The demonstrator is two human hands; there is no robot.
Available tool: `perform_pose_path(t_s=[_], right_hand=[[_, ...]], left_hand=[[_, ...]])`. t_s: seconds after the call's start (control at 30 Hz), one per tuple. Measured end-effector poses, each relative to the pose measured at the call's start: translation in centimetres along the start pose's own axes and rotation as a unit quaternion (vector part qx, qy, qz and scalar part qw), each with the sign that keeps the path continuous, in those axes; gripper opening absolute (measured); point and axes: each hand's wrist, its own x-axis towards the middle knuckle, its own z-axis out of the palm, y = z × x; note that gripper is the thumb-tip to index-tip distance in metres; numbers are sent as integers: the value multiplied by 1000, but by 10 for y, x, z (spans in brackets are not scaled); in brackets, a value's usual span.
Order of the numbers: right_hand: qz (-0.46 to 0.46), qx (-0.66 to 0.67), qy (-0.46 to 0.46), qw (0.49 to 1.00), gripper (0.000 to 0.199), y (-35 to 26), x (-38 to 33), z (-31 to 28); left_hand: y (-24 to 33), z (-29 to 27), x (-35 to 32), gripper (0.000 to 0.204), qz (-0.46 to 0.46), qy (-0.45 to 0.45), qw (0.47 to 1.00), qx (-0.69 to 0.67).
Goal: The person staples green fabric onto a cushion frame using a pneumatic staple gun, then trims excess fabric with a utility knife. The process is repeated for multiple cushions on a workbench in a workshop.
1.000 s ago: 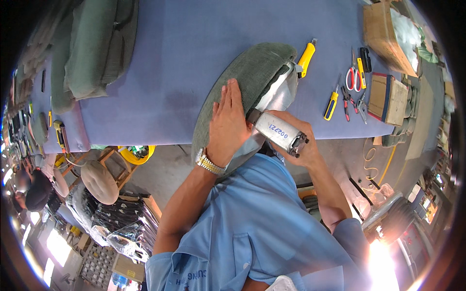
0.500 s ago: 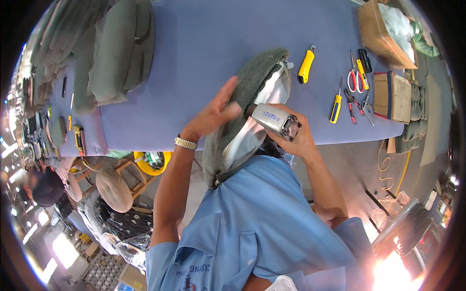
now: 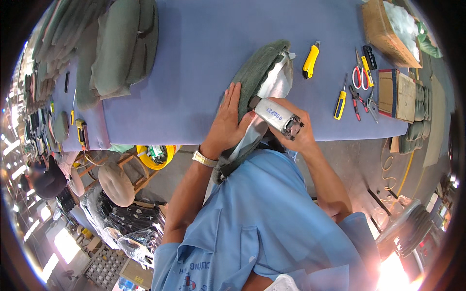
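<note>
A dark green fabric-covered cushion (image 3: pixel 259 63) stands tilted on its edge at the table's front, against my shirt. Its pale underside faces right. My left hand (image 3: pixel 227 123) grips its side, fingers laid along the green fabric and thumb over the rim. In my right hand (image 3: pixel 296 127) is a silver staple gun (image 3: pixel 275 115), the fingers wrapped round it mostly hidden behind its body. The gun's dark nose meets the cushion's rim just above my left thumb.
The blue-covered table (image 3: pixel 194 43) carries a yellow utility knife (image 3: pixel 311 60), a yellow screwdriver (image 3: pixel 341 104), red-handled scissors (image 3: pixel 360 77) and pliers (image 3: pixel 357 104) on the right. Green cushions (image 3: pixel 116 48) are piled at left. A cardboard box (image 3: pixel 388 36) holds white stuffing. A yellow basket (image 3: pixel 167 157) sits below.
My left hand has come down from above the cushion and now presses on its side near the gun. The staple gun stays in my right hand, at the rim.
</note>
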Motion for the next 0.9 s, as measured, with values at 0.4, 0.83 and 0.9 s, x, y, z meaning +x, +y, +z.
perform_pose_path(t_s=[0.4,0.83,0.9], right_hand=[[-8,-28,-34,999,57,0,-8,-5],[24,-12,-64,998,57,-10,-1,-8],[31,-23,-58,998,56,-10,-7,-8]], left_hand=[[14,8,-6,90,-85,21,991,101],[29,9,1,90,-115,34,986,119],[29,7,0,90,-116,27,986,119]])
